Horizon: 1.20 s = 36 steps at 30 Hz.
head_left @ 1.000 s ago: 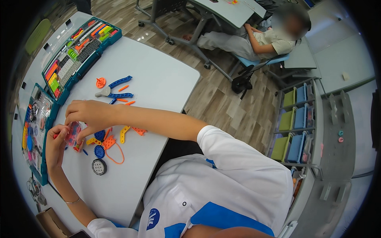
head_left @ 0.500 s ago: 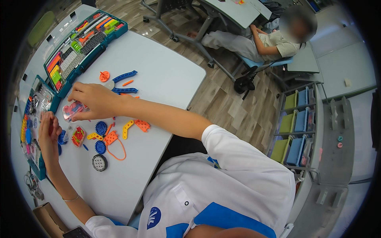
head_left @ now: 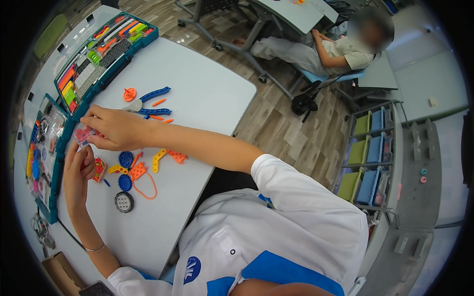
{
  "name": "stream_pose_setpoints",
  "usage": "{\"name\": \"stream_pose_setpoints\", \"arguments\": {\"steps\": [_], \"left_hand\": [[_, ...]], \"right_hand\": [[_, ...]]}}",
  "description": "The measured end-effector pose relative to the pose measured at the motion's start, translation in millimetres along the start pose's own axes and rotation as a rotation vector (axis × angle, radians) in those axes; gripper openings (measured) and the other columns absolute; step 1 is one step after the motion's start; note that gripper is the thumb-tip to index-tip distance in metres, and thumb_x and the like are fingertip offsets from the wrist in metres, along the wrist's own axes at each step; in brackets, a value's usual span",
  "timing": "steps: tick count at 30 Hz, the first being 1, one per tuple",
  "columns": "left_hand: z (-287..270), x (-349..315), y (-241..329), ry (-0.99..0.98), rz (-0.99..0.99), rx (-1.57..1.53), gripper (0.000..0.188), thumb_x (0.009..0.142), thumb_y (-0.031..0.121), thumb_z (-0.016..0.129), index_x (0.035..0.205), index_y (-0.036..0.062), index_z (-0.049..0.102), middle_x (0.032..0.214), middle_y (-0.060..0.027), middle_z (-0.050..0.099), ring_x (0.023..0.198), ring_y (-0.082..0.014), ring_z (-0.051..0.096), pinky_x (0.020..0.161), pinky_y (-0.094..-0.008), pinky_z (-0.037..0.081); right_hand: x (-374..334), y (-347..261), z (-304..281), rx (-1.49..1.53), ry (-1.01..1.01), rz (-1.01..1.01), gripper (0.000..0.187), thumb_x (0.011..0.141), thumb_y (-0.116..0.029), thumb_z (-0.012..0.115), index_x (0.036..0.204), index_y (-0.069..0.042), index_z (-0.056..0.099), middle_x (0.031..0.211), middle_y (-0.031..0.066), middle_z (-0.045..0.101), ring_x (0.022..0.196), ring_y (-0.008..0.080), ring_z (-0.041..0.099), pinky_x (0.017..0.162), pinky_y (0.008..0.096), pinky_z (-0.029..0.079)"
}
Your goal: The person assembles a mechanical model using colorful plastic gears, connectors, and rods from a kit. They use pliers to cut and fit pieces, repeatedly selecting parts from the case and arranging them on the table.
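In the head view, my right hand (head_left: 118, 127) grips a small clear plastic box (head_left: 84, 135) of red and pink pieces above the table's left side. My left hand (head_left: 79, 170) is just below it, fingers curled in and fingertips at the box's near corner; what they hold, if anything, is hidden. Partly behind the left hand lies another small clear box (head_left: 100, 166) with red and green pieces. Nearby are two blue gears (head_left: 125, 159), an orange perforated piece (head_left: 138, 170) with an orange loop, yellow angled beams (head_left: 159, 160) and a grey-and-black wheel (head_left: 124, 202).
A teal case (head_left: 101, 59) of sorted building parts stands open along the far left, its other half (head_left: 47, 153) beside my left arm. A blue-handled pliers-like tool (head_left: 155, 93) lies beyond my right hand. A seated person (head_left: 345, 54) and a bin rack (head_left: 368, 153) are to the right.
My left hand has moved right, away from the case, to the clear box. My right hand has shifted slightly left, tilting the box.
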<state>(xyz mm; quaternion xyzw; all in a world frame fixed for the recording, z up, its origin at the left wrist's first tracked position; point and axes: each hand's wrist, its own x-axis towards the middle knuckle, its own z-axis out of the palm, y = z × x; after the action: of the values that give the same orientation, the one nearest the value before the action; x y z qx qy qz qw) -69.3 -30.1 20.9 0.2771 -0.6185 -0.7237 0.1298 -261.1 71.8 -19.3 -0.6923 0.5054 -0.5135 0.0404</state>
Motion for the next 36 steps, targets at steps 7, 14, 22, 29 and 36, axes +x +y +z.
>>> {"name": "stream_pose_setpoints", "arguments": {"steps": [7,14,22,29,36], "left_hand": [[5.8,1.5,-12.0,-0.035,-0.037,-0.198,0.009,0.104,0.013,0.042,0.098,0.0099,0.048,0.072,0.0058,0.032,0.054,-0.0018,0.026,0.048,-0.0195,0.025],[20.2,-4.0,-5.1,-0.057,-0.024,-0.104,0.018,0.104,0.012,0.042,0.119,0.0068,0.05,0.071,0.0062,0.028,0.054,-0.0026,0.024,0.047,-0.021,0.024],[29.8,-10.1,-7.3,0.073,-0.004,-0.082,0.048,0.103,0.01,0.04,0.151,0.0126,0.035,0.07,0.0055,0.031,0.051,-0.0029,0.026,0.045,-0.0204,0.024],[27.1,-3.4,-7.5,0.086,-0.088,-0.016,0.053,0.1,0.008,0.038,0.153,0.0115,0.03,0.065,0.0054,0.03,0.047,-0.0041,0.027,0.042,-0.0211,0.025],[23.9,1.0,-5.5,0.045,-0.181,-0.198,0.046,0.101,0.009,0.041,0.148,0.0102,0.039,0.066,0.0063,0.03,0.048,-0.0024,0.025,0.042,-0.0199,0.021]], "right_hand": [[-3.9,-3.9,3.8,-0.155,-0.123,0.085,0.044,0.091,-0.018,0.058,0.13,0.002,0.055,0.114,0.0191,0.057,0.096,0.0361,0.064,0.083,0.0409,0.054],[-4.8,-10.3,9.5,-0.164,-0.098,0.117,0.041,0.087,-0.017,0.059,0.124,0.0,0.059,0.103,0.0173,0.061,0.091,0.0358,0.065,0.079,0.0432,0.055],[-7.2,-4.5,20.6,-0.424,-0.101,-0.041,0.035,0.083,-0.019,0.063,0.11,0.003,0.061,0.104,0.0171,0.063,0.093,0.0327,0.063,0.081,0.0406,0.053],[-16.9,-15.4,30.1,-0.604,-0.037,-0.057,0.036,0.078,-0.024,0.066,0.097,0.008,0.065,0.092,0.0177,0.062,0.084,0.0284,0.062,0.075,0.035,0.052],[-20.9,-15.1,34.5,-0.582,0.002,-0.079,0.031,0.078,-0.021,0.066,0.093,0.006,0.065,0.089,0.0177,0.062,0.077,0.0272,0.063,0.068,0.0348,0.053]]}}
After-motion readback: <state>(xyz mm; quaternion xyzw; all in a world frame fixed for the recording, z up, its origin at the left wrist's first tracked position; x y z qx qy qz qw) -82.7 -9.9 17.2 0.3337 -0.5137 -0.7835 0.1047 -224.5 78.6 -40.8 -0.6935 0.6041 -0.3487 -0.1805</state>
